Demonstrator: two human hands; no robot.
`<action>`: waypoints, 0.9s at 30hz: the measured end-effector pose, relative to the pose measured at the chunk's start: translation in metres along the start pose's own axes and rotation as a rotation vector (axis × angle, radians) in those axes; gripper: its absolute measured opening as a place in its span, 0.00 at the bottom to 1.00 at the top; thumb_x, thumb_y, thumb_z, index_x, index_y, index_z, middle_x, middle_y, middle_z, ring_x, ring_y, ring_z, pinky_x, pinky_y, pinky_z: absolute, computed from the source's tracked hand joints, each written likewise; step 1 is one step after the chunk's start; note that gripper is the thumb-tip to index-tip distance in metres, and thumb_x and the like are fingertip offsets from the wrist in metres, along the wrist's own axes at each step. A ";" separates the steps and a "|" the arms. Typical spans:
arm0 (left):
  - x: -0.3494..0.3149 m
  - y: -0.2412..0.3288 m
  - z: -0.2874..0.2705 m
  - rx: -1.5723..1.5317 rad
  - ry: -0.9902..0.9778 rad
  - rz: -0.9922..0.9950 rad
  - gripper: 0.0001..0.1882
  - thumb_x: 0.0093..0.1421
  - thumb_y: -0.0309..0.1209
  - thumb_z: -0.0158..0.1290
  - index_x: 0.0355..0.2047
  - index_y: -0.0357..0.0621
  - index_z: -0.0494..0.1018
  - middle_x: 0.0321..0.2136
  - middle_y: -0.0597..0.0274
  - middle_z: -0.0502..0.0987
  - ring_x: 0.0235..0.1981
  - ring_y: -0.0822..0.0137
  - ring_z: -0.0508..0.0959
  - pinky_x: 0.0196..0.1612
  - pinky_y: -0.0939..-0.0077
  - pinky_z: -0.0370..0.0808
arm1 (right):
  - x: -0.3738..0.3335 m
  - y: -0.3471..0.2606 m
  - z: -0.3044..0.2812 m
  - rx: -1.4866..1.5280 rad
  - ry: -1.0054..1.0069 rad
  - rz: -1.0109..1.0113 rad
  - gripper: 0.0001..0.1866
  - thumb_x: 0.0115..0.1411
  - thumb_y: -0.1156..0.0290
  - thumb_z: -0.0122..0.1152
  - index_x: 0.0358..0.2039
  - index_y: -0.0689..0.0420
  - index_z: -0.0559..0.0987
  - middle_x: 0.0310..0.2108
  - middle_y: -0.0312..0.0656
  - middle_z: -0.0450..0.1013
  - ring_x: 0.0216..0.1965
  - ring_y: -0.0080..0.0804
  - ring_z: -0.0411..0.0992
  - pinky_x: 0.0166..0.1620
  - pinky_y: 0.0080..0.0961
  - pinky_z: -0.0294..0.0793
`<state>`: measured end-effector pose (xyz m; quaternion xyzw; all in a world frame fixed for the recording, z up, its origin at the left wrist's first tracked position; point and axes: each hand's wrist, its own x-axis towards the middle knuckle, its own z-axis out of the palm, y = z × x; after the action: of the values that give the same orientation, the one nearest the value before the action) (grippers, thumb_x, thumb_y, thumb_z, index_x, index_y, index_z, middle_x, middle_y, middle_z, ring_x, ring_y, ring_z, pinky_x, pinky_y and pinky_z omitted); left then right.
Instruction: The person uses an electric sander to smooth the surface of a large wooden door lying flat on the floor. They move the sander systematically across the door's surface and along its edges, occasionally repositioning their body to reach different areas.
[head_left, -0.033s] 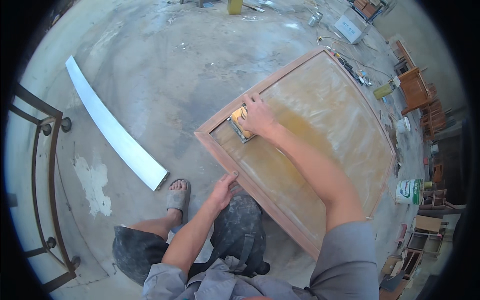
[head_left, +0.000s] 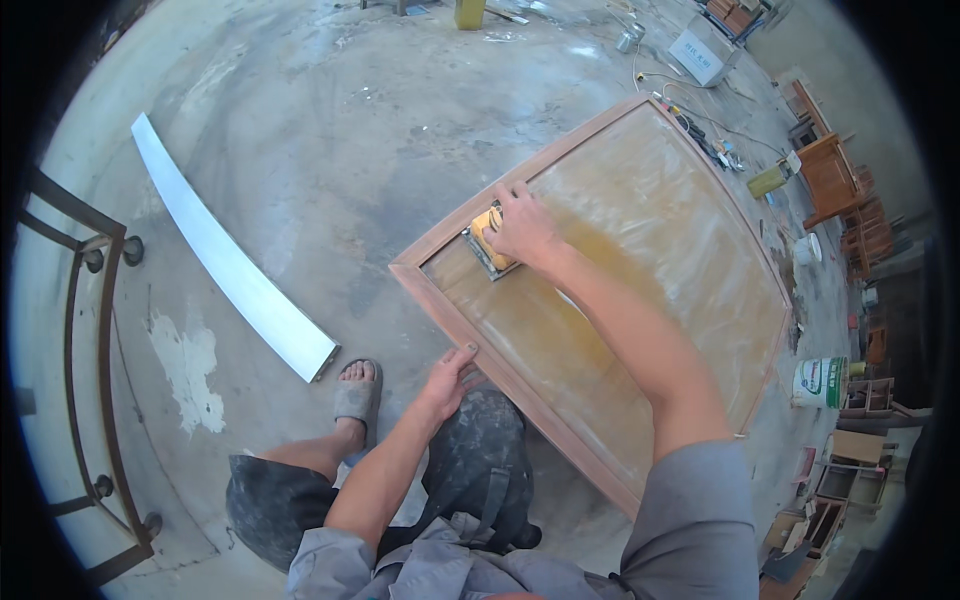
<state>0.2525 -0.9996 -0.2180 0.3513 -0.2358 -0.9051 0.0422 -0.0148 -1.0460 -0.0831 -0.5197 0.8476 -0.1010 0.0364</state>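
Right hand (head_left: 522,232) grips a yellow sanding block (head_left: 488,238) on the wooden panel (head_left: 640,270); left hand (head_left: 447,375), apparently open, touches its frame edge.

Right hand (head_left: 522,232) on sanding block (head_left: 486,238)

A yellow sanding block (head_left: 487,237) with a dark base lies flat on the wooden panel (head_left: 650,270), close to the panel's left corner and just inside its frame; most of it is covered from above, so only its left end shows. The panel is a large rectangular board with a reddish-brown frame around a pale, yellowish inset, streaked with whitish dust. It lies flat on the concrete floor (head_left: 330,130), turned diagonally, its near edge beside the person's knee.
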 end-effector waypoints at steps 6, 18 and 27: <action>-0.007 0.004 -0.007 0.086 0.014 0.000 0.25 0.69 0.46 0.57 0.58 0.45 0.69 0.55 0.62 0.75 0.59 0.63 0.73 0.63 0.51 0.72 | 0.002 -0.007 -0.010 -0.096 -0.088 0.096 0.40 0.55 0.54 0.71 0.65 0.54 0.68 0.57 0.53 0.69 0.57 0.58 0.71 0.56 0.46 0.77; -0.005 0.003 -0.004 0.080 0.017 0.017 0.25 0.68 0.49 0.58 0.57 0.47 0.72 0.53 0.64 0.76 0.58 0.65 0.74 0.63 0.50 0.71 | -0.022 -0.072 0.000 -0.018 -0.125 -0.062 0.38 0.55 0.56 0.71 0.63 0.56 0.68 0.55 0.55 0.68 0.59 0.59 0.69 0.52 0.50 0.80; -0.009 0.009 -0.012 0.090 0.048 0.011 0.27 0.66 0.49 0.60 0.56 0.44 0.70 0.50 0.63 0.78 0.54 0.66 0.75 0.59 0.56 0.72 | -0.045 -0.085 -0.001 0.038 -0.143 -0.092 0.37 0.54 0.60 0.71 0.62 0.56 0.67 0.57 0.55 0.66 0.59 0.60 0.69 0.53 0.51 0.80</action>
<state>0.2662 -1.0097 -0.2161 0.3733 -0.2772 -0.8846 0.0369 0.0798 -1.0431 -0.0666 -0.5630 0.8160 -0.0813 0.1023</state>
